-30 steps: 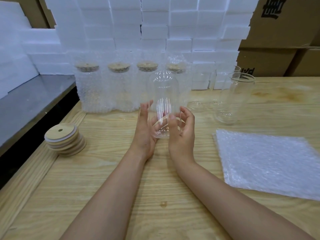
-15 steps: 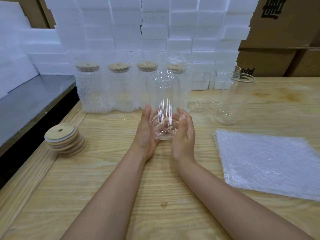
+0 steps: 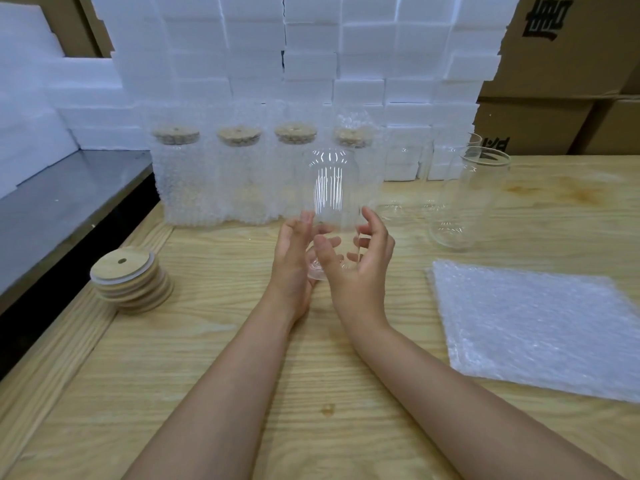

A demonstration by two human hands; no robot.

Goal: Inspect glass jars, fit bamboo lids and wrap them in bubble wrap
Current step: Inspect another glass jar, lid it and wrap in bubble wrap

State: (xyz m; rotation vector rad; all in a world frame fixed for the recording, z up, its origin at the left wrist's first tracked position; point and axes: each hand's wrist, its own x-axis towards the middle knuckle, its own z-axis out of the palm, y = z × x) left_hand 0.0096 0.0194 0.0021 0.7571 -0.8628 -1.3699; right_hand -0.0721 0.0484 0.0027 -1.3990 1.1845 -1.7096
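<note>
Four wrapped jars (image 3: 176, 181) — at least three bare jars (image 3: 467, 202) — one stack of bamboo lids (image 3: 131, 285), one bubble-wrap pile (image 3: 536, 327)

1. glass jar (image 3: 332, 188): clear, white glare streaks.
2. lid stack (image 3: 131, 282): tan bamboo.
3. bubble wrap sheet (image 3: 533, 323): milky white, dotted.
4. table (image 3: 207, 341): pale wood, streaky grain.
5. foam blocks (image 3: 311, 46): white.
6. cardboard boxes (image 3: 571, 71): brown, black print.

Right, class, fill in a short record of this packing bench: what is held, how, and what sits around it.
held: glass jar, no lid, between both hands
left hand: fingers flat against the jar's left side
right hand: thumb and fingers curled round it
lids: stacked, at the left
wrapped jars: four in a row behind, lidded
bubble wrap: flat, on the right
</note>
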